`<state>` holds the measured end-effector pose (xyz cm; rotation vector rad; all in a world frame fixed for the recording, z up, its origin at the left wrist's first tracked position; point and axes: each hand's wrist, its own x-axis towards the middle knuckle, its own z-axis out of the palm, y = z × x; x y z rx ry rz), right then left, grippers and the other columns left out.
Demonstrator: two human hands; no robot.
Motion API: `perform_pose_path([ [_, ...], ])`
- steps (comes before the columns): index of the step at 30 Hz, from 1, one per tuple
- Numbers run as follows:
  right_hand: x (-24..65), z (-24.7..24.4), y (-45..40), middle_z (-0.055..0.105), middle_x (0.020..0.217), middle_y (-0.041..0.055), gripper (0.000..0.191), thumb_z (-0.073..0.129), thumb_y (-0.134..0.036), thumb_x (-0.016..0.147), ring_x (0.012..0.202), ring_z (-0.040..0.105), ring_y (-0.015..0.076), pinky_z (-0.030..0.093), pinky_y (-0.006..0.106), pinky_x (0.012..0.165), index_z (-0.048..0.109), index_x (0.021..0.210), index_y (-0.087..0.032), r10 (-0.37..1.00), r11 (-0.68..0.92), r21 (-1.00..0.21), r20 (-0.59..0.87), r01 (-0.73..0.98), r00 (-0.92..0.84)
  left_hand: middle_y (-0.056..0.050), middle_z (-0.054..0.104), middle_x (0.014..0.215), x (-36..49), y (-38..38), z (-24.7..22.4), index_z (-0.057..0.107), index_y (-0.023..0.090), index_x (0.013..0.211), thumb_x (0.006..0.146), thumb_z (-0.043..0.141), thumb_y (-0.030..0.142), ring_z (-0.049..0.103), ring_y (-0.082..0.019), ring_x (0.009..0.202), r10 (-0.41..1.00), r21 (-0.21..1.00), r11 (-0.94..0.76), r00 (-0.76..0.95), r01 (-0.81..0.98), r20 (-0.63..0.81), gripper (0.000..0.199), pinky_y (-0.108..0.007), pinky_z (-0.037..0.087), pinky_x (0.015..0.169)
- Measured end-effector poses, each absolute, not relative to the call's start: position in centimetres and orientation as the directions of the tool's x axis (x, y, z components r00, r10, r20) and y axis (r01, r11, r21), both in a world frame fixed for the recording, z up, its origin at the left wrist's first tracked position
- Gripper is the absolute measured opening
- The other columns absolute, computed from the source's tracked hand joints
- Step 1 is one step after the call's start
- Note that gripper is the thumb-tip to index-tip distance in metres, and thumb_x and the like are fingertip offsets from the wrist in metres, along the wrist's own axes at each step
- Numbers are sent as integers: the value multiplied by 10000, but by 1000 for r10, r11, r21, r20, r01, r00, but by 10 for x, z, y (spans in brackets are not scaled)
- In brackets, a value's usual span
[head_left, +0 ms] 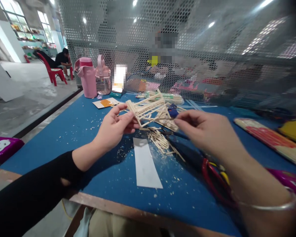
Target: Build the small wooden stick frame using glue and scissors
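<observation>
The left hand (118,123) pinches the stick frame (150,110) at its near-left end, thumb on the close side and fingers curled behind and beneath, so that nearly all of the pale lattice juts out to the right of the grip, held up above the blue table (61,138). The frame slants: its far right corner points up, while its lower left corner dips just beside the left fingertips. The right hand (176,120) comes in from the other side, thumb and forefinger pressed together at the frame's right end — a thin dark line runs from the tips toward the lattice, though it is too blurred to tell whether they hold a stick or merely touch one. Between the two hands, then, lies the whole body of the frame, with a dark blue object (172,111) showing just beyond its right end. Below it on the table is a loose heap of sticks (159,140), and nearer the person a white paper strip (146,164) — pale crumbs scattered around both. Beyond the frame lies a packet of sticks (177,98); a pink bottle (89,80) stands farther back on the left.
</observation>
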<state>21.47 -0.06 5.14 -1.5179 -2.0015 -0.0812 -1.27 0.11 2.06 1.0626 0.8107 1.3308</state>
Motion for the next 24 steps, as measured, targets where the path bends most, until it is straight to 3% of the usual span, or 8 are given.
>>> perform_pose_path([
  [3, 249, 63, 21, 568, 466, -7, 180, 665, -292, 749, 430, 484, 87, 347, 242, 446, 654, 600, -191, 931, 176, -261, 357, 949, -74, -9, 695, 703, -12, 1, 20, 503, 156, 1065, 865, 591, 224, 683, -124, 622, 986, 928, -78, 107, -365, 125, 229, -212, 515, 565],
  [8, 277, 51, 53, 714, 813, 149, 184, 646, -253, 738, 659, 642, 204, 470, 328, 604, 700, 850, -117, 959, 46, -198, 282, 979, 12, 3, 682, 661, -14, 1, 16, 500, 174, 970, 829, 650, 321, 659, -113, 574, 980, 935, -145, 85, -324, 182, 254, -201, 509, 525],
  [14, 271, 26, 86, 725, 933, 152, 315, 657, -144, 619, 805, 663, 283, 476, 339, 678, 692, 932, -141, 981, 12, -201, 193, 980, 28, 36, 610, 577, -14, 0, 11, 562, 162, 925, 771, 713, 342, 559, -78, 485, 966, 948, -245, 33, -205, 257, 281, -188, 459, 476],
  [19, 270, 16, 105, 726, 834, 116, 242, 633, -162, 629, 756, 649, 258, 441, 300, 649, 707, 860, -156, 966, 0, -306, 246, 952, 79, 38, 587, 586, -16, 4, 8, 580, 156, 913, 772, 699, 361, 526, -74, 475, 951, 940, -308, -28, -144, 307, 276, -194, 443, 471],
  [24, 292, 4, 115, 699, 802, 64, 223, 553, -272, 822, 744, 624, 209, 459, 290, 653, 685, 941, -137, 870, 18, -511, 431, 860, 238, 23, 593, 638, -18, 6, 7, 596, 139, 933, 774, 671, 370, 499, -66, 475, 937, 930, -350, -35, -111, 348, 289, -195, 430, 456],
])
